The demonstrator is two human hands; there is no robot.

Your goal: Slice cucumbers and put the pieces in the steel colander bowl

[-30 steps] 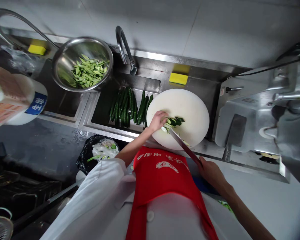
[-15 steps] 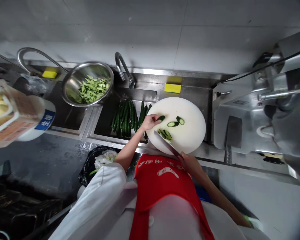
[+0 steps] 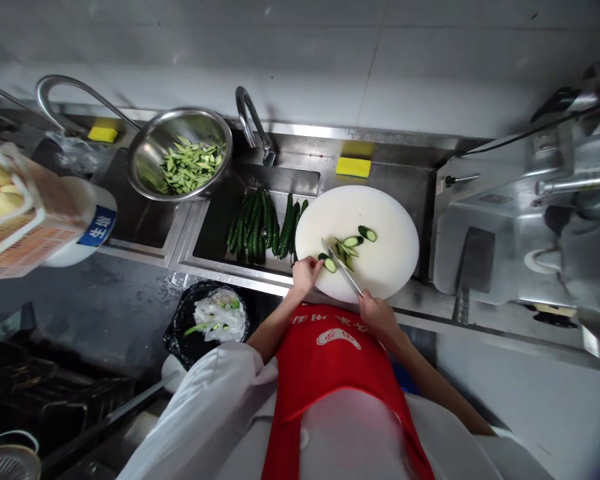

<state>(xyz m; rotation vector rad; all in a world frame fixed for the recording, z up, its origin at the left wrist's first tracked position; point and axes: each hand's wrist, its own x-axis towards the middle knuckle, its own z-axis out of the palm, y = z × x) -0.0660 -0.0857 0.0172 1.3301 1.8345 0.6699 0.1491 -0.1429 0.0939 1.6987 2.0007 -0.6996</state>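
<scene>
My right hand (image 3: pixel 376 316) is closed round the handle of a kitchen knife (image 3: pixel 345 268). Its blade slants across the round white cutting board (image 3: pixel 397 257). Just left of the blade lies a cut cucumber piece (image 3: pixel 329 264), pale face up, with the pinched fingers of my left hand (image 3: pixel 307 274) at its end. Thin cucumber slices (image 3: pixel 347 252) are bunched on the blade's other side. Two more cut cucumber pieces, a nearer one (image 3: pixel 351 241) and a farther one (image 3: pixel 367 233), rest beyond those slices.
Whole cucumbers (image 3: pixel 255 227) fill part of the sink left of the board. A steel bowl (image 3: pixel 147 170) of cut cucumber stands behind, near a faucet (image 3: pixel 247 117). Yellow sponge (image 3: pixel 353 167) lies behind the board. A black-lined bin (image 3: pixel 177 327) is below, left of my arm.
My left hand has come down toward the board's near left edge with the cucumber piece. The knife has shifted right of that piece, and the slices now sit closer to the other pieces.
</scene>
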